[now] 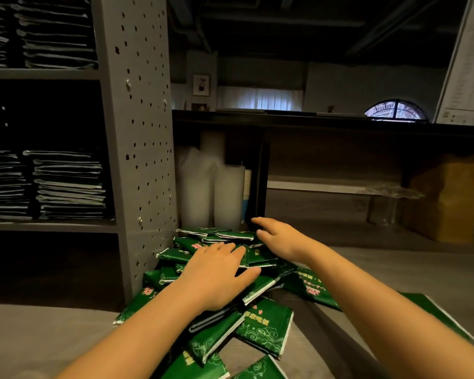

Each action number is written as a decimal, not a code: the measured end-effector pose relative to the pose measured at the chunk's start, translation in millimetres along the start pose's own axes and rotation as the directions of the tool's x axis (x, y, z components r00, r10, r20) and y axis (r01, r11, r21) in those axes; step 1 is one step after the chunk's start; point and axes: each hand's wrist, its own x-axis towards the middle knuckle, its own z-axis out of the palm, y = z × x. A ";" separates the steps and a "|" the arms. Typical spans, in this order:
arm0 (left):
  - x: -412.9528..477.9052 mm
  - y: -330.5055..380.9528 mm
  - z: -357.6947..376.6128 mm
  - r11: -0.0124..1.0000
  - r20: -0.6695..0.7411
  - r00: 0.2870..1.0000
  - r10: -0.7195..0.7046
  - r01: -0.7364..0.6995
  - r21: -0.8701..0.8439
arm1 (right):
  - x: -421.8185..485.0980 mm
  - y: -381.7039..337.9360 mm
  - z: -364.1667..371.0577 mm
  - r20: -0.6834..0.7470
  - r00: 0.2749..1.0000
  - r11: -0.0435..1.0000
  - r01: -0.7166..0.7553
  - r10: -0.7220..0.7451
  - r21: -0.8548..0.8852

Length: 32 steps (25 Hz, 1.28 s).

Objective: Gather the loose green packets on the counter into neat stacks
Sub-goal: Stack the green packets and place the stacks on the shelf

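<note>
Several loose green packets [263,324] lie in a jumbled heap on the grey counter [39,337], running from the bottom centre up to the foot of the shelf upright. My left hand [216,274] lies flat on the middle of the heap, fingers straight and thumb spread to the right. My right hand [277,236] reaches over the far end of the heap with fingers extended, its fingertips above the farthest packets [222,235]. Neither hand grips a packet. My forearms hide part of the pile.
A grey perforated shelf upright [143,132] stands left of the heap, with stacked packets [69,184] on its shelves. Sleeves of white cups [216,192] stand just behind the heap. A cardboard box [449,198] and a clear stand [391,198] sit far right.
</note>
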 end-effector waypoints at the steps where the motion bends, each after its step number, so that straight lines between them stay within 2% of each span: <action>1: -2.7 0.1 -1.0 1.000 -0.015 1.000 0.008 -0.008 -0.008 | 7.3 -1.9 4.9 0.026 0.999 0.999 -0.020 0.019 0.046; 3: -8.1 0.1 -3.4 1.000 -0.047 0.999 0.027 -0.028 -0.010 | 18.3 -2.9 16.3 0.085 0.995 0.996 -0.053 0.046 0.075; 8: -15.0 4.1 -9.6 0.998 -0.145 0.988 0.061 -0.065 -0.024 | 3.5 0.7 18.3 0.127 0.991 0.998 -0.032 0.039 -0.059; 15: -21.4 19.9 -10.9 0.985 -0.275 0.950 0.146 -0.164 -0.046 | -63.5 7.1 -0.3 -0.077 0.996 0.953 0.009 -0.034 -0.302; 17: -22.4 20.8 -9.9 0.982 -0.277 0.952 0.130 -0.162 -0.096 | -77.4 16.8 0.1 -0.140 0.989 0.976 0.012 -0.044 -0.219; 21: -24.5 20.4 -11.1 0.972 -0.317 0.944 0.087 -0.150 -0.180 | -90.5 30.2 -5.0 -0.334 0.943 0.997 0.029 -0.004 0.070; 23: -24.4 21.2 -11.5 0.968 -0.355 0.933 0.063 -0.143 -0.206 | -95.7 25.1 -7.9 -0.457 0.889 0.969 0.118 -0.007 0.215; 25: -24.8 21.9 -12.5 0.937 -0.394 0.919 0.034 -0.167 -0.308 | -99.8 14.1 -7.6 -0.542 0.839 0.927 0.237 -0.045 0.290; 28: -25.9 27.2 -17.4 0.754 -0.393 0.918 -0.052 -0.222 -0.618 | -101.2 2.7 -3.3 -0.595 0.779 0.915 0.366 -0.201 0.170; 30: -23.4 30.1 -19.7 0.522 -0.372 0.922 -0.106 -0.267 -0.810 | -101.1 -3.6 2.4 -0.540 0.777 0.907 0.418 -0.323 0.058; 32: -19.2 29.7 -19.4 0.259 -0.376 0.921 -0.107 -0.339 -0.905 | -100.1 -6.3 9.6 -0.442 0.800 0.902 0.429 -0.407 -0.054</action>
